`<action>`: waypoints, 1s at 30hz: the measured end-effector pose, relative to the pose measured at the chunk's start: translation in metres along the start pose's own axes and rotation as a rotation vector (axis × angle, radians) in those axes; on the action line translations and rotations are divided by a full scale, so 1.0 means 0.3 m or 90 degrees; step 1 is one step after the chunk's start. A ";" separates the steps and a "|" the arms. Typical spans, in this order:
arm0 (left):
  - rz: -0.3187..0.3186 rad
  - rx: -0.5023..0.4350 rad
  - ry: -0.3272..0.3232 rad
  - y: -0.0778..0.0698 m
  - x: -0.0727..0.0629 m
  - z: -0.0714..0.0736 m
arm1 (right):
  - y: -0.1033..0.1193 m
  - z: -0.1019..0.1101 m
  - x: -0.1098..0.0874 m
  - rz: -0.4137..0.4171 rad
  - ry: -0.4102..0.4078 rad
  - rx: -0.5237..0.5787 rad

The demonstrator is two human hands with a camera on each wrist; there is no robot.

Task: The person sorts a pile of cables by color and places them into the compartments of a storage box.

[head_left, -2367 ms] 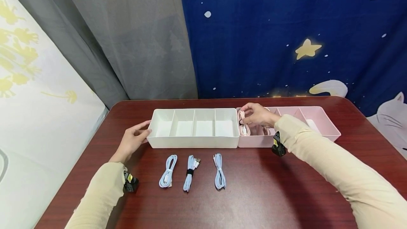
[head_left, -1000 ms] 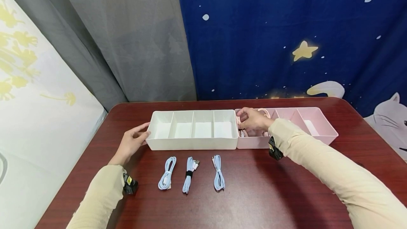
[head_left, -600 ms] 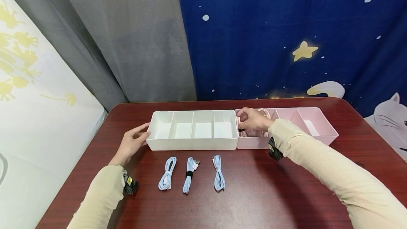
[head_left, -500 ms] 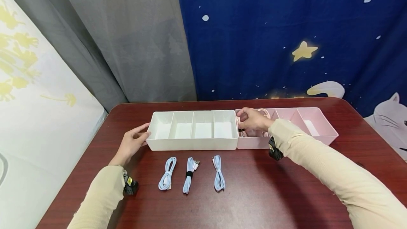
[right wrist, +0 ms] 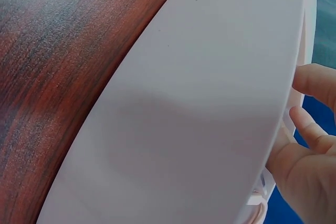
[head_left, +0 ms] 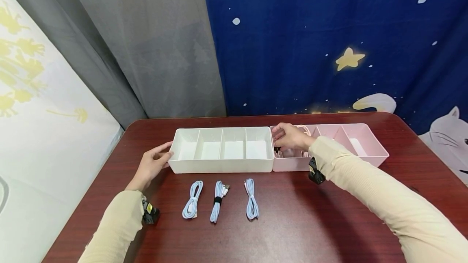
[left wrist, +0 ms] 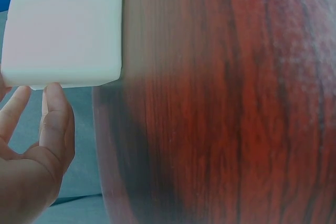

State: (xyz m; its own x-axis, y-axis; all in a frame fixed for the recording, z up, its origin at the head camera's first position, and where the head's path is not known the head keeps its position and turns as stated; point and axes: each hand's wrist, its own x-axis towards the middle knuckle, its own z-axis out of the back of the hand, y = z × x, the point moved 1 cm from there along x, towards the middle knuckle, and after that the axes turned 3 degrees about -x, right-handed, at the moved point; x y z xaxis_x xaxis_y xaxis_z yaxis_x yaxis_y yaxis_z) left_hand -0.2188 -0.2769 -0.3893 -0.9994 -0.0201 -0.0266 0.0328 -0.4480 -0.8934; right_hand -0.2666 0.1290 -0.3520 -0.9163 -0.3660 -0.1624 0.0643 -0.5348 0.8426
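Straight fingers of my left hand (head_left: 150,165) rest against the left end of a long white organizer box (head_left: 223,166) with several compartments. In the left wrist view the fingertips touch that box's end wall (left wrist: 63,30). My right hand (head_left: 292,138) reaches down into the left compartment of a pink organizer box (head_left: 292,165), pinching a coiled pink charging cable (head_left: 279,154) with a black tie. Most of this cable is hidden by the hand. Another coiled pink cable (head_left: 304,129) lies just right of it. The pink box's wall hides the right fingertips in the right wrist view.
In front of the white box lie three coiled light-blue cables: left (head_left: 192,200), middle with a black strap (head_left: 216,202), right (head_left: 251,199). Both boxes stand end to end near the back of the dark red wooden table (head_left: 292,222). Curtains (head_left: 175,44) hang behind.
My right hand has lowered the pink cable deeper into the pink box's left compartment, then stayed almost still. My left hand keeps its place at the white box; the head view shifted slightly.
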 end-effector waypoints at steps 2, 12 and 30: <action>-0.001 0.001 -0.001 0.001 -0.001 0.000 | -0.003 -0.001 0.000 0.001 0.000 0.009; -0.003 0.001 -0.001 0.003 0.000 0.000 | -0.004 0.005 -0.019 0.034 -0.019 -0.016; -0.005 -0.003 0.002 0.005 0.000 -0.001 | -0.001 -0.003 -0.076 0.064 -0.023 0.036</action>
State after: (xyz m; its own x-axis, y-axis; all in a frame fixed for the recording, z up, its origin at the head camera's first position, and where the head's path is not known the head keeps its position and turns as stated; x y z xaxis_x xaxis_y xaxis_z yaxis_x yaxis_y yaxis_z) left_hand -0.2189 -0.2774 -0.3907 -0.9997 -0.0144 -0.0211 0.0253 -0.4443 -0.8955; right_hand -0.2453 0.1368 -0.3492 -0.9203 -0.3871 -0.0573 0.1355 -0.4525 0.8814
